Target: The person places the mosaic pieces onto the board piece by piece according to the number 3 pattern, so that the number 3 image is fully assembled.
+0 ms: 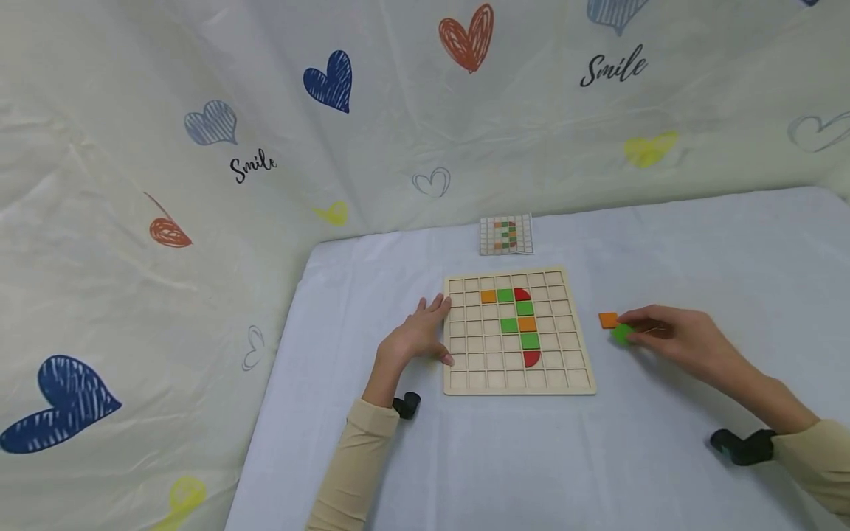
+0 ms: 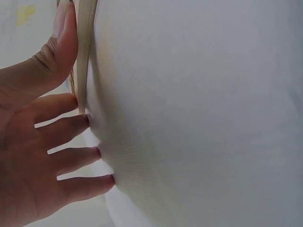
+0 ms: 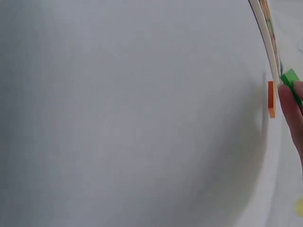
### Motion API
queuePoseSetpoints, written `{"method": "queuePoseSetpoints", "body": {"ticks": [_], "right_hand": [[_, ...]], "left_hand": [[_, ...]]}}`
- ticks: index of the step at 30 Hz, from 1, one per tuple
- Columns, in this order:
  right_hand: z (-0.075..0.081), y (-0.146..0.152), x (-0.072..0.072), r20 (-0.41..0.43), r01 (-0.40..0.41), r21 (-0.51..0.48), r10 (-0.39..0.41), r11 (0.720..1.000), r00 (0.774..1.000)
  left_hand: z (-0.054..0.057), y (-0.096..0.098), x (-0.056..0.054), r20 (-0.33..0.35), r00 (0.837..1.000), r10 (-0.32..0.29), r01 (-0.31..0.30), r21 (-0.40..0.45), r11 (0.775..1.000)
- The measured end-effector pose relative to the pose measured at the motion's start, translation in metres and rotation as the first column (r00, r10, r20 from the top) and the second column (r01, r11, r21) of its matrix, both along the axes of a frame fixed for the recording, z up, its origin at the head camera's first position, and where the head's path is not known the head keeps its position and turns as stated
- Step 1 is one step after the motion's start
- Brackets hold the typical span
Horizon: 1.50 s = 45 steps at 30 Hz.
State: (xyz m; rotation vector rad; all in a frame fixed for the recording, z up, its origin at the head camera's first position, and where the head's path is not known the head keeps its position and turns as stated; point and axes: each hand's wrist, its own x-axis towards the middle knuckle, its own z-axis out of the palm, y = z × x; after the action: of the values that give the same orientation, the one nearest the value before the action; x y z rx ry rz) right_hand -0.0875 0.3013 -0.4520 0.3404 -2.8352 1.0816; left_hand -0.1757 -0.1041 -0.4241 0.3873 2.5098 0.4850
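Note:
A wooden grid board (image 1: 488, 382) lies on the table with several green and orange square tiles and two red quarter-round tiles set in its cells. My left hand (image 1: 417, 335) is at its left edge, fingers spread, thumb on the near part of the edge. In the left wrist view, the thumb (image 2: 59, 52) lies along the board's edge and the other fingertips touch the cloth. To the right of the board, my right hand (image 1: 690, 343) pinches a green tile (image 1: 621, 334) between thumb and fingers, just above the cloth. Beside it an orange square tile (image 1: 607, 320) lies flat.
Behind the board, a small pattern card (image 1: 506, 236) with a printed grid of coloured shapes lies near the table's back edge. White cloth (image 1: 505, 464) covers the table. A printed curtain (image 1: 378, 147) with hearts hangs behind and to the left. Each wrist bears a black camera (image 1: 744, 446).

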Motion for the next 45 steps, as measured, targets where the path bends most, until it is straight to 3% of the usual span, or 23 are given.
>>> {"method": "queuePoseSetpoints", "body": {"ticks": [8, 24, 35, 45], "right_hand": [[0.002, -0.012, -0.002, 0.069, -0.034, -0.087, 0.04, 0.996, 0.997], [0.005, -0.041, -0.01, 0.144, -0.07, -0.047, 0.076, 0.996, 0.987], [0.01, -0.066, -0.016, 0.104, -0.152, -0.05, 0.156, 0.987, 0.982], [0.011, -0.086, -0.022, 0.098, -0.242, -0.079, 0.249, 0.967, 0.964]], "left_hand": [[0.001, 0.001, 0.001, -0.007, 1.0, -0.004, 0.004, -0.005, 1.0], [0.001, 0.001, 0.001, -0.007, 1.0, -0.001, 0.001, -0.005, 1.0], [0.001, 0.0, 0.001, -0.005, 1.0, 0.004, -0.005, -0.006, 1.0], [0.001, -0.001, 0.0, -0.001, 1.0, 0.005, -0.005, 0.003, 1.0]]}}
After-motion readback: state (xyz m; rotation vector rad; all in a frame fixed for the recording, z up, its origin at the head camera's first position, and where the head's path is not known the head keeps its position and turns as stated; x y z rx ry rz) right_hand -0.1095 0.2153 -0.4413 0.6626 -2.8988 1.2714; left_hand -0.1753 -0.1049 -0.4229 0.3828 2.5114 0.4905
